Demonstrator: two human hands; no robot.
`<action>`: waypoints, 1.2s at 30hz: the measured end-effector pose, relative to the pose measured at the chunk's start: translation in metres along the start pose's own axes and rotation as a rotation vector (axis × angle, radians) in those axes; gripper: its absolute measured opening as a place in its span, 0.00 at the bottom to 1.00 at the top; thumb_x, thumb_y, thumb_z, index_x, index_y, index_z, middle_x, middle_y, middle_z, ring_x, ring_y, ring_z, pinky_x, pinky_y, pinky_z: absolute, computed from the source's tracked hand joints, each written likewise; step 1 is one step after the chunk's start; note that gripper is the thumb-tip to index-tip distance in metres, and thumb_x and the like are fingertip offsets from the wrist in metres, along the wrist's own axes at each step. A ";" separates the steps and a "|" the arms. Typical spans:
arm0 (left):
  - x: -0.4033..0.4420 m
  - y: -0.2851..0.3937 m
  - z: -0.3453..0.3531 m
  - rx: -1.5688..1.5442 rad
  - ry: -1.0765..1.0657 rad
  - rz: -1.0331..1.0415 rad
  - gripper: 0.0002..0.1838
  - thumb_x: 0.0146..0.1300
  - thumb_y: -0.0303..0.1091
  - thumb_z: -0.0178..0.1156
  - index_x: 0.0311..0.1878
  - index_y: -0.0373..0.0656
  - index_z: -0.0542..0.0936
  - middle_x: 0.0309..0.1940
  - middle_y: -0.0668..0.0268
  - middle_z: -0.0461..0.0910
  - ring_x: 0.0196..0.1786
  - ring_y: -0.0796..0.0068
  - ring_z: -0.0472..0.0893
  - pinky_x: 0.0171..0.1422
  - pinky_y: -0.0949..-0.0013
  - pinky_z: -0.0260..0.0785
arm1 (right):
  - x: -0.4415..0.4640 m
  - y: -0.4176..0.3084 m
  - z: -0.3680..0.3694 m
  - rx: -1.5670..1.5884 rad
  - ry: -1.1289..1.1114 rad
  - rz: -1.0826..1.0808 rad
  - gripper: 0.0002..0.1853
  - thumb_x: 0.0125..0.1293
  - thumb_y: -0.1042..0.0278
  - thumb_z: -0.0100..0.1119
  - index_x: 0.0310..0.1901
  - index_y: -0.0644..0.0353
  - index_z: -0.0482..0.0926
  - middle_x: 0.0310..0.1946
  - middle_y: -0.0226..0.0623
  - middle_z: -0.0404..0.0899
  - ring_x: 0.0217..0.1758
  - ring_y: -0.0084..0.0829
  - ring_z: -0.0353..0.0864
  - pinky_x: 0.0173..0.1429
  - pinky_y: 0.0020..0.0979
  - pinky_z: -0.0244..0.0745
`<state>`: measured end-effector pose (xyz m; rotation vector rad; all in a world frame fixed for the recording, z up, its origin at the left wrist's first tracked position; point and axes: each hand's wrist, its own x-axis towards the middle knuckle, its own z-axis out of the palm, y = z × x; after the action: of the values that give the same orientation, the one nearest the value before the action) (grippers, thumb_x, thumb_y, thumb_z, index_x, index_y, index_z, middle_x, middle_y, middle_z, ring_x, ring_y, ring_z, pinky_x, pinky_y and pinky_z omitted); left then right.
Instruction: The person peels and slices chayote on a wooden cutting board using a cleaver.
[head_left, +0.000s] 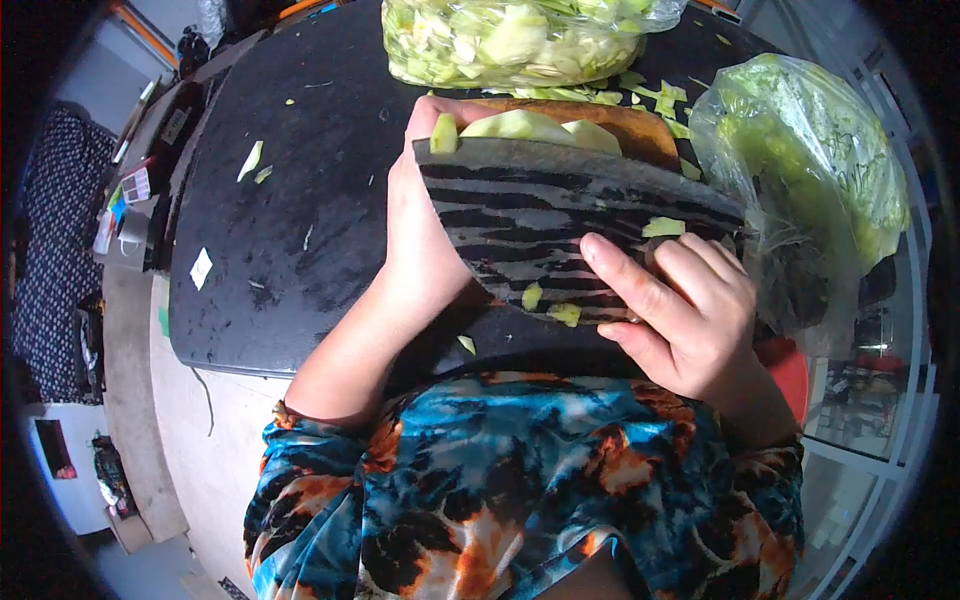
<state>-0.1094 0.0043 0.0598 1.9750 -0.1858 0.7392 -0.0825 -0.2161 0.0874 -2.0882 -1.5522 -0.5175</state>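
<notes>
Head view: the right hand (688, 315) grips a big dark knife (550, 215), one finger on its flat side. The knife hides part of a wooden board (648, 132), with pale green chunks (515, 127) just past its edge. The left hand (425, 225) reaches behind it, so I can't tell its hold.

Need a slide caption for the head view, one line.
Right hand on a broad dark-striped blade, left hand at its left end, pale-green vegetable pieces just beyond, over a black table.
</notes>
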 end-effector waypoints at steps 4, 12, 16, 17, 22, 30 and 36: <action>-0.003 -0.002 0.009 -0.309 0.080 -0.109 0.12 0.68 0.40 0.46 0.44 0.41 0.69 0.37 0.66 0.74 0.40 0.78 0.75 0.47 0.71 0.70 | 0.002 -0.005 0.006 0.050 0.009 0.016 0.26 0.51 0.57 0.60 0.52 0.58 0.78 0.22 0.35 0.64 0.23 0.36 0.66 0.28 0.34 0.64; 0.000 -0.003 0.008 0.143 0.206 0.021 0.28 0.41 0.33 0.75 0.42 0.37 0.68 0.34 0.57 0.79 0.37 0.65 0.81 0.44 0.68 0.73 | 0.007 -0.001 0.004 0.000 -0.021 0.418 0.23 0.59 0.74 0.56 0.58 0.59 0.72 0.43 0.45 0.78 0.40 0.43 0.78 0.46 0.35 0.72; 0.006 -0.006 0.002 0.143 0.203 -0.044 0.29 0.42 0.35 0.76 0.43 0.38 0.68 0.34 0.59 0.78 0.38 0.70 0.80 0.44 0.70 0.73 | -0.001 0.052 0.019 0.155 0.288 0.545 0.18 0.63 0.69 0.55 0.56 0.56 0.75 0.47 0.44 0.78 0.46 0.40 0.80 0.46 0.31 0.74; 0.007 -0.008 0.001 0.098 0.194 -0.087 0.29 0.42 0.35 0.75 0.43 0.38 0.68 0.35 0.60 0.78 0.39 0.72 0.79 0.44 0.70 0.73 | -0.003 0.051 0.020 0.247 0.287 0.520 0.18 0.63 0.68 0.55 0.55 0.58 0.74 0.48 0.45 0.78 0.47 0.40 0.80 0.48 0.31 0.73; 0.010 -0.010 -0.001 -0.395 0.101 -0.263 0.28 0.44 0.31 0.72 0.45 0.39 0.66 0.37 0.64 0.77 0.40 0.79 0.78 0.45 0.74 0.72 | -0.004 0.029 0.014 0.451 0.173 0.237 0.19 0.65 0.65 0.52 0.54 0.67 0.73 0.47 0.48 0.78 0.49 0.41 0.80 0.55 0.33 0.71; 0.008 -0.002 -0.005 -0.502 -0.017 -0.361 0.27 0.44 0.31 0.71 0.44 0.40 0.67 0.36 0.65 0.78 0.40 0.77 0.78 0.50 0.73 0.70 | 0.002 0.027 0.008 0.229 0.128 0.132 0.20 0.61 0.68 0.55 0.56 0.59 0.74 0.41 0.44 0.80 0.38 0.42 0.80 0.45 0.35 0.74; 0.008 -0.008 0.001 -0.667 0.014 -0.361 0.31 0.50 0.27 0.64 0.58 0.38 0.63 0.45 0.62 0.75 0.48 0.74 0.77 0.51 0.72 0.72 | -0.008 0.048 0.006 0.797 0.246 0.749 0.16 0.69 0.66 0.45 0.55 0.64 0.69 0.24 0.30 0.72 0.29 0.20 0.76 0.33 0.19 0.69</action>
<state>-0.0987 0.0087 0.0581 1.3146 -0.0512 0.3839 -0.0388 -0.2304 0.0702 -1.6855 -0.5798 0.1177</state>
